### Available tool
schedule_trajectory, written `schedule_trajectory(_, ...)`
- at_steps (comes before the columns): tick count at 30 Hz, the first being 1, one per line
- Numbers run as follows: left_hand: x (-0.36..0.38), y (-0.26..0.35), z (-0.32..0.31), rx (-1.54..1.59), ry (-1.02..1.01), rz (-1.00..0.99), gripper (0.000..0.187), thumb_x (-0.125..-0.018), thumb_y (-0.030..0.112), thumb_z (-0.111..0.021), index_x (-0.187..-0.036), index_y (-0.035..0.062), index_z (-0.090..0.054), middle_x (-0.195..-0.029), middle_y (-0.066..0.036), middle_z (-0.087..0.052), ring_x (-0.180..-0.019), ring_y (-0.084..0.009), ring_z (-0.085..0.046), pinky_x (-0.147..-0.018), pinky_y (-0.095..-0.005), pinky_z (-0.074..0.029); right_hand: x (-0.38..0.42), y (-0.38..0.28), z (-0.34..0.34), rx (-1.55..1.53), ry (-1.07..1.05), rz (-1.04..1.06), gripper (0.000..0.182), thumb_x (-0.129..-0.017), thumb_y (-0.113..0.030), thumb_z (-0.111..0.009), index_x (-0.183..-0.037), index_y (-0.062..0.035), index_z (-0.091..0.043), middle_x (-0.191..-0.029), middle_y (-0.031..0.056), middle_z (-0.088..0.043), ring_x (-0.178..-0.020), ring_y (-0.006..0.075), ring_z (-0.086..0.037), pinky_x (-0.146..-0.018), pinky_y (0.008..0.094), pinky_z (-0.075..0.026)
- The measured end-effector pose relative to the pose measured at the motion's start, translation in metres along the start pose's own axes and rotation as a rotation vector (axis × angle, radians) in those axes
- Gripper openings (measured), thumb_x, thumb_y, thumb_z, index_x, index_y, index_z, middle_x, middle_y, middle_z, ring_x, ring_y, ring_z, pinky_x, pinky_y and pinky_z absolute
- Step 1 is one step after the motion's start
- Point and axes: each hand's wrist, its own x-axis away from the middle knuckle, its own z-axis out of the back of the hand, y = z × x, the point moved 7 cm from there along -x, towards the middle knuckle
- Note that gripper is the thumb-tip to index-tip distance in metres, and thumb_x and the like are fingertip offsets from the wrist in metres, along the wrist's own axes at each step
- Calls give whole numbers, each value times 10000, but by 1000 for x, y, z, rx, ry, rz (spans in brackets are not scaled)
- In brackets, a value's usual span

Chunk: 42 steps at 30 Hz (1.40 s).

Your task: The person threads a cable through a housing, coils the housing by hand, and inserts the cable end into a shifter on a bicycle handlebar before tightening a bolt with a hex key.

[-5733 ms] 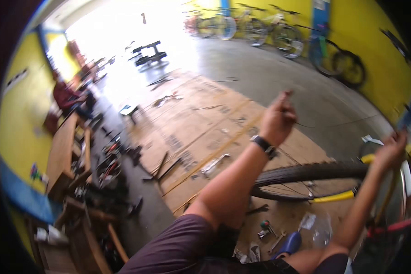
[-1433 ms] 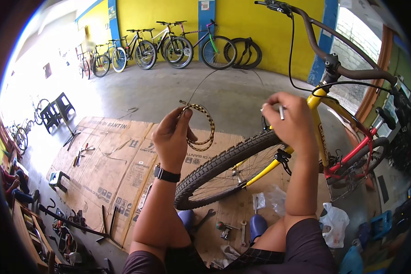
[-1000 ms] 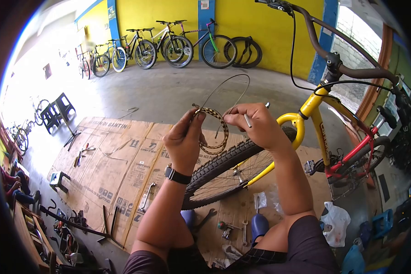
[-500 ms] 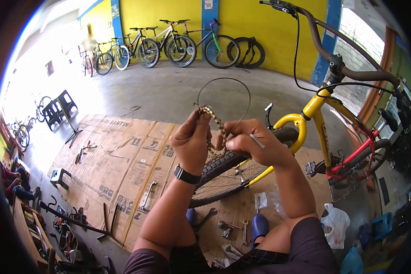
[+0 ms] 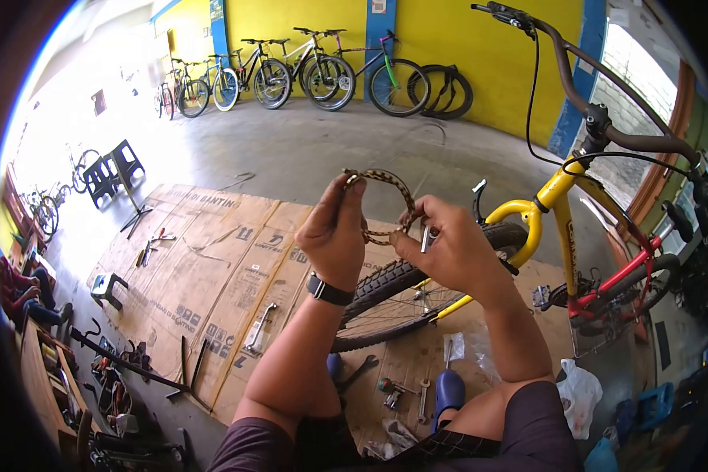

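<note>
My left hand (image 5: 334,232) is raised with its fingertips pinched on one end of a curved, patterned cable-like loop (image 5: 400,186). The loop arches to the right and reaches my right hand (image 5: 444,240), whose fingers are closed on its other side. A short silver rod (image 5: 425,239) sticks out between the fingers of my right hand. Behind and below both hands is the knobby front tire (image 5: 381,288) of a yellow bicycle (image 5: 554,186).
Flattened cardboard (image 5: 212,259) covers the floor, with pliers (image 5: 161,237), a wrench (image 5: 259,326) and other tools on it. A small stool (image 5: 108,288) and a seated person (image 5: 35,299) are at left. Several bicycles line the yellow wall. A white plastic bag (image 5: 579,397) lies at right.
The thin wire loop that rose above my hands no longer shows. The patterned loop has opened into a wider arc, and my right hand has turned slightly. The whole view has shifted a little.
</note>
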Motion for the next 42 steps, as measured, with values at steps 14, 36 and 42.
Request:
schedule_trajectory(14, -51, -54, 52, 394, 228, 375, 204, -873, 187, -775, -1013, 59, -702, -618, 20, -551, -466, -59, -459, -407, -216, -354, 19, -2, -7, 235, -459, 194, 269, -824, -266, -745, -814, 2, -726, -640, 174, -641, -563, 318, -623, -559, 384, -476)
schedule_trajectory(36, 7, -2, -29, 509, -591, 445, 454, -993, 182, -611, -1369, -51, -509, -928, -66, -670, -641, -103, -627, -539, -235, -493, -9, 2, 29, -189, 89, 150, 475, -1027, -349, -541, -731, 20, -572, -578, 38, -471, -576, 110, -415, -538, 309, -363)
schedule_trajectory(42, 15, -10, -40, -88, -865, 47, 668, -860, -26, -716, -1462, 26, -431, -1230, -127, -592, -808, -197, -696, -681, -272, -557, -6, 9, 71, -200, 513, 207, 440, -1052, -318, -496, -745, -7, -549, -622, -4, -476, -589, 78, -422, -545, 269, -341)
